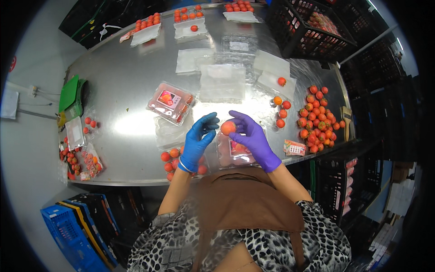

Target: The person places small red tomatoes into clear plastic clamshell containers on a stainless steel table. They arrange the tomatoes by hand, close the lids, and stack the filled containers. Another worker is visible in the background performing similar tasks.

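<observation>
My right hand (254,140), in a purple glove, holds a round orange-red fruit (228,128) between thumb and fingers. Close to its left, my left hand (198,141) in a blue glove has its fingers curved and apart, with nothing in them. Below the right hand lies a filled clear plastic clamshell (225,154) with a picture label, partly hidden by the hand. Beside my left wrist, fruit sits in rows in a clear tray (162,147), partly covered by that arm. Another labelled, filled clamshell (168,103) rests askew beyond my left hand.
A pile of loose fruit (317,119) lies at right, beside a wooden-handled brush (346,123) and a stack of printed cards (294,147). Empty lined clamshells (222,81) stand ahead. A black crate (314,27) occupies the far right corner; a green scale (70,97) sits left.
</observation>
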Available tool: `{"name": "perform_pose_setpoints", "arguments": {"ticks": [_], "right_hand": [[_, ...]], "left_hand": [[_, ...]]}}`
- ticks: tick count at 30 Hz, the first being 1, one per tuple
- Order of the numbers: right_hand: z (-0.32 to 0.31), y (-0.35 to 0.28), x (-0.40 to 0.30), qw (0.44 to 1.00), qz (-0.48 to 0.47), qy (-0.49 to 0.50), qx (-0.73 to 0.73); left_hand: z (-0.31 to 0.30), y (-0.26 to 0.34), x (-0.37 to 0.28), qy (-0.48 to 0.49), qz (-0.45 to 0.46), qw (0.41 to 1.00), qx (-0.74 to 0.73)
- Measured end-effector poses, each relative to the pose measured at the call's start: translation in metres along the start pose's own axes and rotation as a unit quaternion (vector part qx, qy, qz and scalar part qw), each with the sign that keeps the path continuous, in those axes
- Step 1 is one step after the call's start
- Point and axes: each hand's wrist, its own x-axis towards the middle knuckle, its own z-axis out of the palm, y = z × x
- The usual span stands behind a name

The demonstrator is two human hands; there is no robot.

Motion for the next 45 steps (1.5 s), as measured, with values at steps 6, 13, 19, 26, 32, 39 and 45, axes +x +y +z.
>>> {"name": "perform_pose_setpoints", "arguments": {"ticks": [6, 13, 19, 26, 32, 39, 45], "right_hand": [[0.013, -0.004, -0.011, 0.977, -0.143, 0.053, -0.15], [0.019, -0.005, -0.019, 0.93, -0.229, 0.072, -0.278], [0.005, -0.004, -0.026, 0.933, -0.208, 0.122, -0.266], [-0.024, 0.017, -0.04, 0.948, -0.14, 0.202, -0.203], [-0.032, 0.033, -0.049, 0.954, -0.102, 0.225, -0.171], [-0.025, 0.031, -0.048, 0.961, -0.102, 0.197, -0.164], [-0.034, 0.045, -0.05, 0.96, -0.1, 0.196, -0.176]], "left_hand": [[0.012, -0.005, -0.012, -0.003, -0.102, 0.993, -0.058], [0.022, -0.012, -0.012, 0.011, -0.105, 0.993, -0.061], [0.001, -0.021, 0.005, 0.026, -0.041, 0.999, -0.006], [-0.079, -0.095, 0.064, 0.139, 0.034, 0.955, 0.26], [-0.075, -0.122, 0.084, 0.114, 0.028, 0.912, 0.393], [-0.065, -0.124, 0.086, 0.16, 0.093, 0.876, 0.446], [-0.059, -0.113, 0.057, 0.113, 0.032, 0.829, 0.547]]}}
